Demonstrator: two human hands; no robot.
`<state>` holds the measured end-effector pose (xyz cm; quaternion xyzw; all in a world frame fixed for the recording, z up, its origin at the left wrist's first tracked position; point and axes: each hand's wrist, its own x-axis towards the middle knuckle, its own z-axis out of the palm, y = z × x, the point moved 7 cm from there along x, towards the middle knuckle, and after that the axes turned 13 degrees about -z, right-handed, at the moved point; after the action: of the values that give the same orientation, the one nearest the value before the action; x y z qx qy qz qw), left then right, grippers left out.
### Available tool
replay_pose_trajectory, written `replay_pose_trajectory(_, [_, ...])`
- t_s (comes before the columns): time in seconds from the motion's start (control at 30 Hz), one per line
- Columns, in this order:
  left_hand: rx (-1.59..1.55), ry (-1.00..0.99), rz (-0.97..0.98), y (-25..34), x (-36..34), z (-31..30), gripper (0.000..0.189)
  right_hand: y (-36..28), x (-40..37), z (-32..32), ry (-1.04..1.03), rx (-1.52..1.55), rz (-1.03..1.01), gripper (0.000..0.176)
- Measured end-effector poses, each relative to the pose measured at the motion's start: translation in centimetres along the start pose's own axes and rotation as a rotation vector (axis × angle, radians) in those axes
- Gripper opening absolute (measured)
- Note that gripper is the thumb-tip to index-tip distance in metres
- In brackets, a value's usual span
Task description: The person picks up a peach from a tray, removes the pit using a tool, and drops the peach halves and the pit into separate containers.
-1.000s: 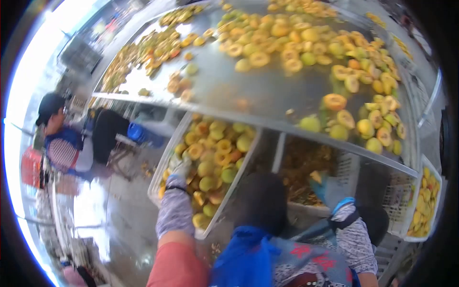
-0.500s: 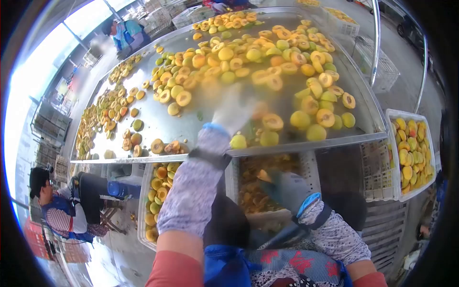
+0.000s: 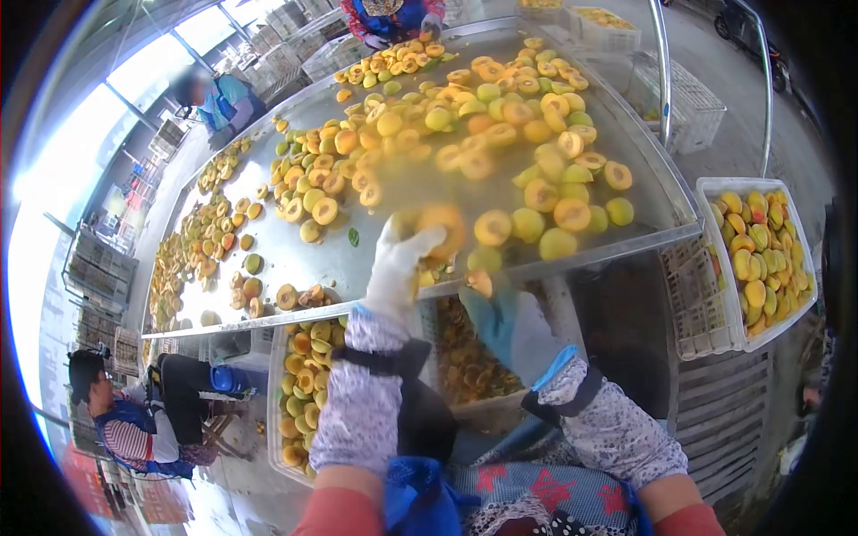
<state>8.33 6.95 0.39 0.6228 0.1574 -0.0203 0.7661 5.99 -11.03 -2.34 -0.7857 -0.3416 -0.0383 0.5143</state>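
My left hand (image 3: 393, 268), in a white glove, is at the near edge of the metal table (image 3: 295, 255). Its thumb and fingers are closed around blurred orange apricot halves (image 3: 444, 225). To its right, my right hand (image 3: 518, 330) wears a grey and teal glove and pinches a small apricot half (image 3: 480, 283) over the table's edge. Below it stands a crate (image 3: 565, 308) of brownish, pitted-looking pieces. Cut apricots (image 3: 541, 195) with open brown centres lie on the table just beyond both hands.
Left of my lap stands a crate of apricots (image 3: 299, 393); a white crate of apricots (image 3: 761, 259) is at the right. Metal poles (image 3: 663, 80) rise by the table's right side. Co-workers sit at the left (image 3: 134, 411), far left (image 3: 219, 103) and far side (image 3: 393, 18).
My left hand, blurred over the table earlier, has drawn closer and now grips apricot halves. My right hand has risen from over the crate to the table edge, an apricot half still in its fingers.
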Motion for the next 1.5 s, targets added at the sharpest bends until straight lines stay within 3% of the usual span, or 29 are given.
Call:
replay_pose_trajectory(0.07, [-0.202,-0.017,-0.037,-0.7,-3.1,2.0,0.034,-0.7,0.3,0.3,0.013,-0.004,-0.152,0.037])
replay_pose_trajectory(0.2, [-0.409,0.139,0.038,-2.7,-4.9,3.1,0.031,0.3,-0.2,1.9,0.024,0.174,-0.001,0.041])
replay_pose_trajectory(0.27, [0.144,0.277,0.338,-2.5,-4.8,2.3,0.038,0.0,-0.1,2.2,-0.010,0.245,0.083,0.044])
replay_pose_trajectory(0.33, [-0.022,0.282,0.352,-3.8,-4.7,2.1,0.040,0.2,-0.3,2.9,-0.026,0.239,0.097,0.049])
replay_pose_trajectory(0.4, [0.075,0.333,0.399,-3.7,-4.9,2.2,0.042,0.4,-0.5,3.3,-0.045,0.230,0.123,0.053])
replay_pose_trajectory(0.47, [0.076,0.300,0.383,-3.7,-5.0,2.1,0.042,0.5,-0.7,3.5,-0.072,0.214,0.158,0.056])
replay_pose_trajectory(0.57, [-0.267,0.182,0.235,-4.0,-5.3,2.0,0.042,1.6,-1.3,4.6,-0.176,0.108,0.225,0.056])
replay_pose_trajectory(0.67, [-0.457,0.246,0.129,-4.9,-5.1,2.2,0.042,0.6,-0.9,3.9,-0.227,-0.049,0.151,0.037])
replay_pose_trajectory(0.77, [-0.395,0.301,0.084,-5.1,-4.9,1.5,0.040,2.0,-1.4,6.0,-0.240,0.096,0.186,0.039])
replay_pose_trajectory(0.87, [-0.457,0.346,-0.003,-5.9,-4.5,0.6,0.037,0.7,-1.5,6.4,-0.090,0.336,0.142,0.042])
replay_pose_trajectory(0.97, [-0.355,0.368,0.015,-5.0,-5.0,0.7,0.037,-0.5,-1.2,5.8,-0.285,0.376,0.404,0.042])
replay_pose_trajectory(1.07, [-0.272,0.244,0.077,-5.0,-4.5,0.0,0.041,-0.4,-1.7,6.4,-0.359,0.496,0.306,0.041])
replay_pose_trajectory(1.13, [-0.313,0.175,0.131,-5.4,-4.0,-0.3,0.043,-1.6,-1.7,5.5,-0.528,0.585,0.546,0.040])
replay_pose_trajectory(1.17, [-0.233,0.159,0.069,-5.3,-3.8,-0.1,0.043,-2.1,-2.1,5.3,-0.616,0.627,0.666,0.040])
replay_pose_trajectory(1.23, [-0.077,0.145,-0.058,-4.9,-4.1,0.0,0.042,-1.2,-2.0,5.3,-0.573,0.519,0.597,0.039])
replay_pose_trajectory(1.3, [-0.174,0.129,0.000,-5.3,-4.1,-0.1,0.036,-1.6,-2.5,5.8,-0.538,0.569,0.557,0.036])
replay_pose_trajectory(1.4, [-0.287,0.101,0.056,-5.8,-4.0,-0.6,0.034,-1.5,-4.0,6.3,-0.640,0.942,0.842,0.057])
replay_pose_trajectory(1.5, [-0.342,0.087,0.025,-5.4,-4.3,0.1,0.035,-1.4,-3.6,6.5,-0.620,0.817,0.690,0.054])
